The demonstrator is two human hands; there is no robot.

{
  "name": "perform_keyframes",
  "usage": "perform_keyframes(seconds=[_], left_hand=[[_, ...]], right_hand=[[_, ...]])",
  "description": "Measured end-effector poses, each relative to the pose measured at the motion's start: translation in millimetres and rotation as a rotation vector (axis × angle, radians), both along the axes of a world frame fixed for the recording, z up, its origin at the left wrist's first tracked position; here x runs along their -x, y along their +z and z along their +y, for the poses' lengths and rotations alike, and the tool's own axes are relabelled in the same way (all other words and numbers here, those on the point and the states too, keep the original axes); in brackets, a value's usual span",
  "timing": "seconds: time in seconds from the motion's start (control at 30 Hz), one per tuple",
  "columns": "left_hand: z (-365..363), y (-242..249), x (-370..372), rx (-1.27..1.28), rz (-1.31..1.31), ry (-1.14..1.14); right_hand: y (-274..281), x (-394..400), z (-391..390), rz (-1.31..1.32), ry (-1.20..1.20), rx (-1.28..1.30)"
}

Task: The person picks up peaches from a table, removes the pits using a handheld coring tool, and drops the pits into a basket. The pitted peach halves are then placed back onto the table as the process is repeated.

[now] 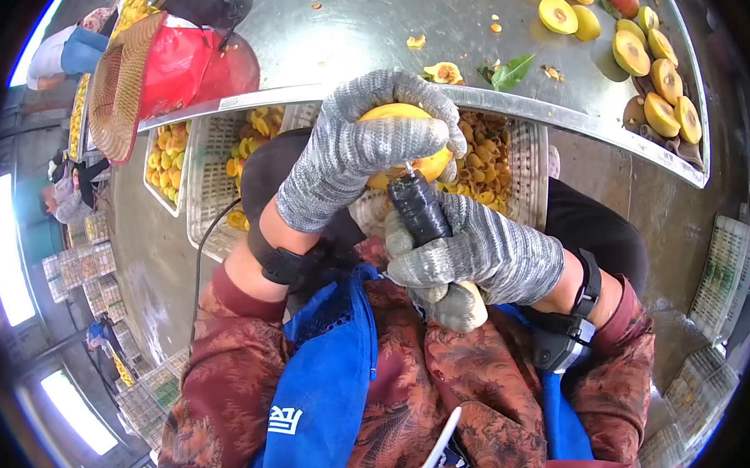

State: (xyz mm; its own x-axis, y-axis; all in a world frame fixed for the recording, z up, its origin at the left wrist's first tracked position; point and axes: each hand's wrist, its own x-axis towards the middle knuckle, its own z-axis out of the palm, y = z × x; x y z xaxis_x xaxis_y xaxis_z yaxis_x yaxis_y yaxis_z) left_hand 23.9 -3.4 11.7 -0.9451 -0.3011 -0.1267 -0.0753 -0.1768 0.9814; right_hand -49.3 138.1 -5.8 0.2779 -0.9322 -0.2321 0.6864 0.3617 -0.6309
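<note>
My left hand (367,146), in a grey knitted glove, is wrapped round a yellow peach (396,112) just in front of the metal table's edge. My right hand (476,250), gloved alike, grips a pitting tool (420,207) with a thick handle wound in black tape. The tool's thin metal tip points up at the peach's lower side; whether it is inside the flesh is hidden. Below my right fingers a pale rounded end (463,307) sticks out, perhaps the handle's butt.
On the metal table (333,43) lie several peach halves (631,53), a red-skinned peach (621,0), a green leaf (513,73) and scraps. A straw hat (122,94) and red bag (179,67) sit at the left corner. Crates (527,165) of fruit pieces stand beneath. People work at far left.
</note>
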Motion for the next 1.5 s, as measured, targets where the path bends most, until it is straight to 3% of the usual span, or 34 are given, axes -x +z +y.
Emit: perform_keyframes(seconds=[0.2,0.27,0.47,0.53,0.6,0.67,0.83,0.93,1.07,1.2,1.23,1.27,1.33,1.4,1.47,1.5], left_hand=[[12.8,-15.3,-2.6,-0.178,0.128,0.140],[14.2,-17.7,-4.2,-0.185,0.136,0.152],[10.6,-19.9,-2.6,-0.128,0.140,0.193],[10.3,-20.3,-3.7,-0.144,0.132,0.234],[12.8,-17.9,-3.4,-0.245,0.198,0.262],[13.2,-16.9,-4.9,-0.240,0.188,0.284],[20.7,-6.3,-5.1,-0.275,0.209,0.292],[23.1,-10.7,-6.7,-0.287,0.196,0.277],[18.2,-16.0,-0.6,-0.390,0.274,0.217],[10.1,-14.7,3.4,-0.464,0.324,0.248],[5.6,-13.6,3.0,-0.485,0.343,0.296],[1.4,-11.2,1.5,-0.505,0.361,0.345],[-5.0,1.5,-8.8,-0.450,0.322,0.450],[-21.1,9.5,-24.3,-0.449,0.397,0.519],[-43.0,10.3,-48.9,-0.284,0.369,0.754],[-54.3,10.7,-69.3,-0.184,0.368,0.770]], right_hand=[[4.6,5.1,2.9,-0.129,0.036,-0.038],[-1.9,3.1,1.7,-0.034,0.037,0.030],[4.8,-4.2,-4.3,0.095,0.023,-0.091],[-2.8,-11.9,-6.5,0.343,-0.072,-0.029],[0.7,-10.5,-6.5,0.398,-0.104,-0.001],[13.2,-2.1,-6.0,0.036,0.037,-0.081],[10.8,-4.0,-2.1,-0.203,0.041,-0.053],[11.9,-0.4,-0.5,-0.186,0.072,-0.002],[15.8,-3.4,-6.6,0.016,0.085,-0.014],[11.1,-7.9,-15.6,0.476,0.038,0.046],[-3.2,-15.2,-15.1,0.659,-0.102,0.184],[-0.6,-16.9,-13.4,0.664,-0.097,0.198],[6.4,-14.9,-11.9,0.953,-0.298,0.267],[9.3,-4.8,-14.3,1.230,-0.089,0.208],[-30.4,0.7,-18.7,1.606,0.165,0.293],[-43.7,0.3,-18.1,1.610,0.163,0.303]])
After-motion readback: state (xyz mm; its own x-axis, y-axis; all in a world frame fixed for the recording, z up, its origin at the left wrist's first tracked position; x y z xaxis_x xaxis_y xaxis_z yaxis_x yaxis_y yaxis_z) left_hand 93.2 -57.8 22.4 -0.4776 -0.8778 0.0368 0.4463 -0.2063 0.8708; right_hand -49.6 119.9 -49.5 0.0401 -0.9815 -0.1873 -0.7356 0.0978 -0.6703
